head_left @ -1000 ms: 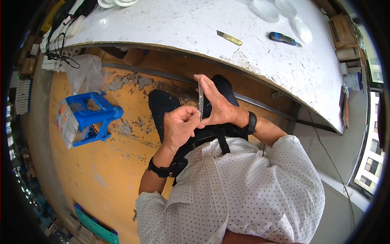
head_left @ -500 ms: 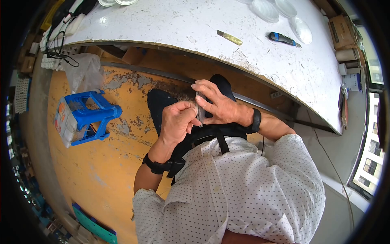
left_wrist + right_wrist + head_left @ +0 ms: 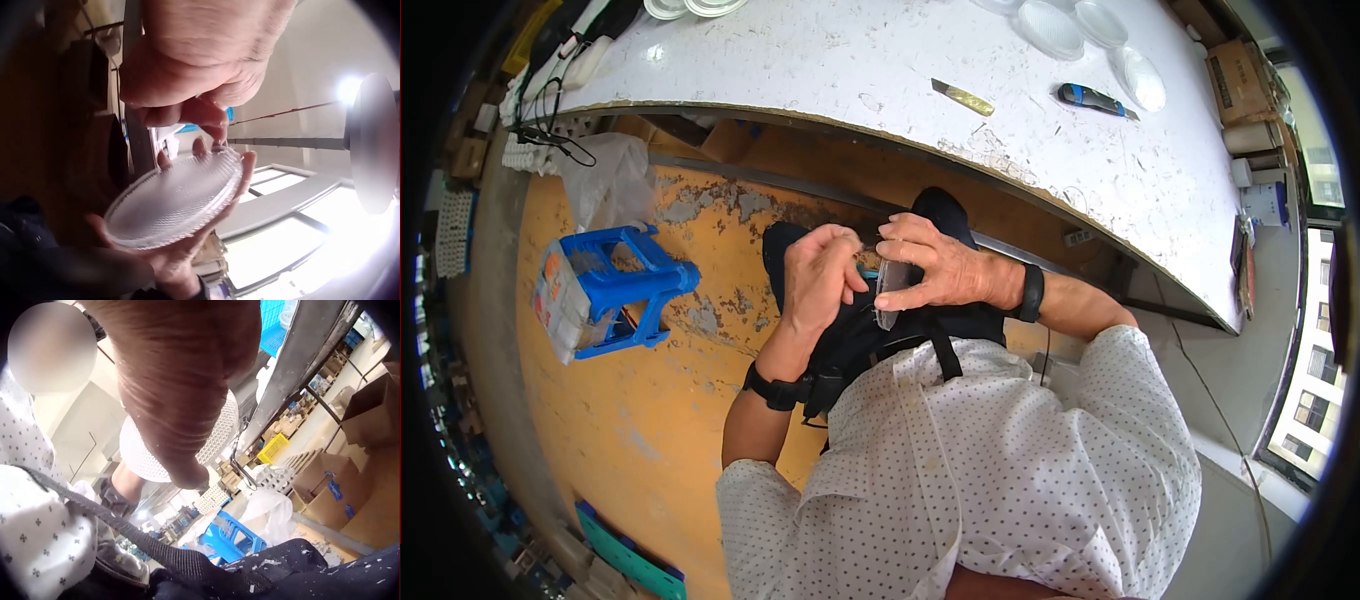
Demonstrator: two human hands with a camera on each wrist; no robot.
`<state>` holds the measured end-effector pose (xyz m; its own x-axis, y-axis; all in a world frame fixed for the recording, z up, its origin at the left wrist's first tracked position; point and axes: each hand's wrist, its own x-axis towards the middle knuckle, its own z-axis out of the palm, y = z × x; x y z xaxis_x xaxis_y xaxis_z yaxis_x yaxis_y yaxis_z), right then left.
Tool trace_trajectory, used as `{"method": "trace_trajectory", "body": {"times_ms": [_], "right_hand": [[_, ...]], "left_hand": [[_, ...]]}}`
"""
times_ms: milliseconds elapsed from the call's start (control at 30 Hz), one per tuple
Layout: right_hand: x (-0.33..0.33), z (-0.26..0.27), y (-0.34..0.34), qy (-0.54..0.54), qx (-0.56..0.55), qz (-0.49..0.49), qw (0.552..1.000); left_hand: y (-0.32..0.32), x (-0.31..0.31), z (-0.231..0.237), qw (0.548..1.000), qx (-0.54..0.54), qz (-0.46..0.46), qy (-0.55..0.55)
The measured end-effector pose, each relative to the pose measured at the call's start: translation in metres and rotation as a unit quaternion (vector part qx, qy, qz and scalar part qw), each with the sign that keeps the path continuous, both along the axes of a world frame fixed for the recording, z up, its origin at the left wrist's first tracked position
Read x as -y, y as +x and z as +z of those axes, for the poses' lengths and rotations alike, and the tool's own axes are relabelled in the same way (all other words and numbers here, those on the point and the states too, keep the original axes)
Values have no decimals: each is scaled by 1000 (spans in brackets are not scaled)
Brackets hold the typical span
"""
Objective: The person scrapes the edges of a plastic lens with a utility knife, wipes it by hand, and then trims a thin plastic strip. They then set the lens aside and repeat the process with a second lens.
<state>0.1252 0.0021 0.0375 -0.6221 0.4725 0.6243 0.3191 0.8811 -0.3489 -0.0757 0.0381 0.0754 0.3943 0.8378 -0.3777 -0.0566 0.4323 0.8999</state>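
Note:
My right hand [image 3: 945, 265] grips a clear round plastic disc [image 3: 886, 290] by its rim, fingers over one side and thumb on the other. The disc stands nearly edge-on in the head view. From the left wrist, the disc [image 3: 178, 197] shows a dimpled, lens-like face and a ridged rim. Just left of it, my left hand [image 3: 820, 278] has curled fingers with a small bright blue thing [image 3: 866, 271] at their tips, mostly hidden; I cannot tell its kind. In the left wrist view the left hand's fingertips [image 3: 215, 119] are close over the rim.
The white worktable [image 3: 830, 70] ahead bears a yellow cutter blade or knife [image 3: 963, 97], a blue-black utility knife [image 3: 1092, 99] and several similar clear discs [image 3: 1050, 28]. A blue stool [image 3: 635, 285] stands on the floor at left. Cables [image 3: 550, 125] hang off the table's left end.
My left hand has drawn back leftward from the disc and risen a little. The right hand has turned the disc, showing more of its face, with its fingers now spread over the edge.

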Motion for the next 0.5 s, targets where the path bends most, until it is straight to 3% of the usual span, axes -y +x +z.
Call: {"method": "trace_trajectory", "body": {"times_ms": [67,133,167,200,300,400,467,500], "right_hand": [[-3,-2,1,9,-13,-14,1000],[-4,-8,0,1,-54,-39,998],[-6,-11,2,3,-38,-34,999],[-6,-12,2,0,-39,-33,999],[-9,-12,4,-30,-44,-18,998],[-10,-5,5,-35,-25,-55,998],[-3,5,-3,-166,-120,-139,969],[-3,7,-5,-157,-91,-169,969]], "left_hand": [[-13,3,-2,997,-39,-50,35],[-15,18,-5,981,62,-68,168],[-18,24,-8,986,83,-83,118],[-18,28,-3,981,21,-115,153],[-9,34,6,965,-44,-104,236],[-3,37,3,950,-131,-16,283],[2,41,1,926,-161,36,338],[7,44,-2,926,-160,34,340]]}}
